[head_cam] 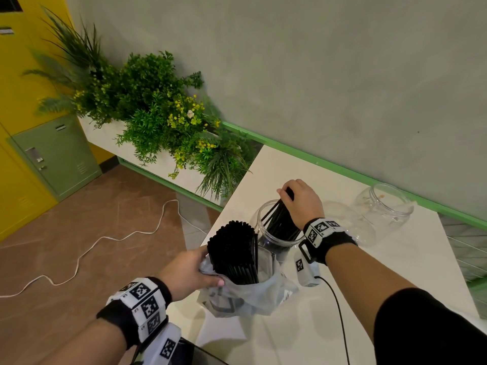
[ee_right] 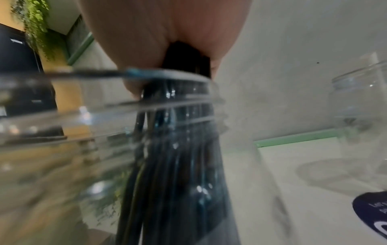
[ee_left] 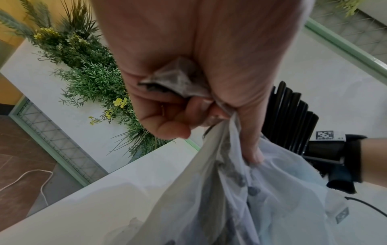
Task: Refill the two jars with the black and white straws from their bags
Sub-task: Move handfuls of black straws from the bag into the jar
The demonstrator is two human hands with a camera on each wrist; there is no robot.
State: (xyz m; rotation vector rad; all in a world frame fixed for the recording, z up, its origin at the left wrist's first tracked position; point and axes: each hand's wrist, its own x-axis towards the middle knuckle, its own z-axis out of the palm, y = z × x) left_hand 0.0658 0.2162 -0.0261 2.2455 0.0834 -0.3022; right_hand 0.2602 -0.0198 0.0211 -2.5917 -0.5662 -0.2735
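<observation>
A clear jar (head_cam: 266, 227) stands on the white table (head_cam: 369, 272), and a bunch of black straws (head_cam: 280, 219) leans inside it. My right hand (head_cam: 297, 198) grips the top ends of that bunch above the jar's mouth; in the right wrist view the straws (ee_right: 178, 165) run down through the jar's rim (ee_right: 146, 102). A thin plastic bag (head_cam: 250, 293) stands in front of the jar with a thick bundle of black straws (head_cam: 233, 248) sticking up from it. My left hand (head_cam: 189, 270) grips the bag's edge (ee_left: 240, 165). A second clear jar (head_cam: 382, 206), empty, stands further right.
A planter box with green plants and yellow flowers (head_cam: 158, 111) stands left of the table. A white cable (head_cam: 92, 248) trails over the brown floor. A green rail (head_cam: 342, 167) runs along the grey wall behind the table. Yellow and green lockers (head_cam: 52, 159) stand far left.
</observation>
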